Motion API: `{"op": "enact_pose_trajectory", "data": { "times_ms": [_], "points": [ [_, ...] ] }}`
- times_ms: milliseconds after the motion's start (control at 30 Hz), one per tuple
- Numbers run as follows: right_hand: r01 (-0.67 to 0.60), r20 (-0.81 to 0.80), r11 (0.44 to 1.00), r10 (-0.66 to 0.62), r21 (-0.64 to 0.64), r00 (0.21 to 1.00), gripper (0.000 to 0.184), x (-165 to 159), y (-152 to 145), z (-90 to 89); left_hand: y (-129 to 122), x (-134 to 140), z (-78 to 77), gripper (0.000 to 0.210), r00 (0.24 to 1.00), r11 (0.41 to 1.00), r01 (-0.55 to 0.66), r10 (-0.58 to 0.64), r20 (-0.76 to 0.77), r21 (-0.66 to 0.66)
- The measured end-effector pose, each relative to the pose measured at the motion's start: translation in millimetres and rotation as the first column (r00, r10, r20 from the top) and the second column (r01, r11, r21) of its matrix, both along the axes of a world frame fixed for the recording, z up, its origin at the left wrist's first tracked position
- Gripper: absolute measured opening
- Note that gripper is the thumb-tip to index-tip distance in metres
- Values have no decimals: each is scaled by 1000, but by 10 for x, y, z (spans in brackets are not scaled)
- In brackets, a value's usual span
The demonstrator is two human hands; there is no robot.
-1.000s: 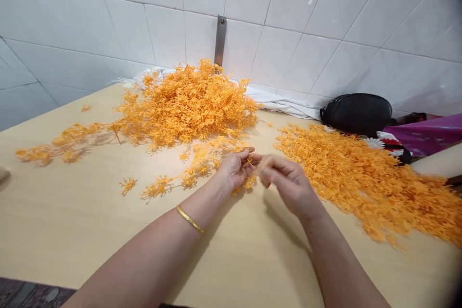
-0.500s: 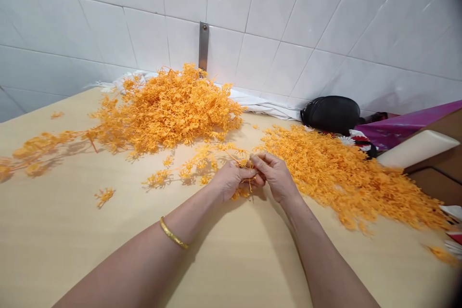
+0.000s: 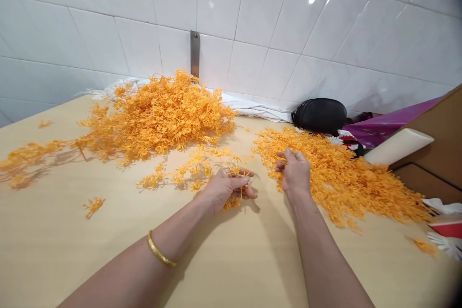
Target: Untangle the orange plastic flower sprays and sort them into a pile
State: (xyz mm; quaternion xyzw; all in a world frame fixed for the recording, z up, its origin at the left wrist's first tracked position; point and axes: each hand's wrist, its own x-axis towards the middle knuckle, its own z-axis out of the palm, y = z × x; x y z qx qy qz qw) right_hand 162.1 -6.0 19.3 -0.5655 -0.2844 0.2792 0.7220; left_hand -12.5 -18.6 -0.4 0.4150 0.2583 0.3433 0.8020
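My left hand (image 3: 224, 188) is closed around an orange artificial flower sprig (image 3: 182, 172), its stem pinched between thumb and fingers. The branching part of the sprig spreads left across the table, and some florets hang below my palm. My right hand (image 3: 296, 174) is raised apart from the left, at the near edge of a pile of loose orange florets (image 3: 335, 173). Its fingers are curled together, and whatever they may hold is hidden. Beyond my left hand stands a tall heap of orange flower sprigs (image 3: 169, 115).
A single floret (image 3: 94, 206) lies on the pale wooden table (image 3: 119, 255). Along the tiled wall are white cloth (image 3: 256, 108) and a black pouch (image 3: 319, 114). At right are a cream-coloured roll (image 3: 399, 147), purple sheeting (image 3: 386, 125) and a cardboard box (image 3: 429, 163).
My right hand has come away from the sprig and moved right toward the loose florets. My left hand still holds the sprig. The whole view has shifted slightly.
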Motion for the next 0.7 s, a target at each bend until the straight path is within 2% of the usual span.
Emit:
{"op": "enact_pose_trajectory", "data": {
  "times_ms": [67, 167, 333, 400, 433, 500, 600, 700],
  "points": [
    [-136, -54, 990, 134, -23, 989, 25, -57, -23, 23, 14, 0, -9, 27, 999, 1000, 20, -20, 41, 10],
    [-346, -160, 936, 333, -66, 929, 29, -137, -57, 33, 31, 3, -11, 28, 998, 998, 42, -44, 50, 38],
    [-584, -196, 783, 551, -215, 811, 39, -229, -85, -10, 25, 11, -11, 21, 997, 996, 73, -74, 10, 50],
    [-653, -178, 729, 628, -205, 757, 38, -262, -87, -27, 25, 16, -22, 20, 997, 994, 80, -80, -4, 70],
    [-664, -153, 727, 647, -176, 747, 36, -280, -85, -33, 28, 20, -29, 20, 997, 994, 81, -80, -11, 75],
    [-630, -90, 770, 624, -98, 776, 32, -320, -75, -47, 35, 32, -38, 20, 997, 995, 80, -79, -14, 63],
    [-467, -14, 884, 467, -20, 884, 29, -364, -34, -83, 38, 57, -31, 16, 998, 998, 55, -55, -13, 3],
    [-322, 95, 947, 322, -19, 942, 24, -272, 27, -126, 14, 67, 2, 12, 999, 999, 21, -23, -28, -48]
  ]
}}
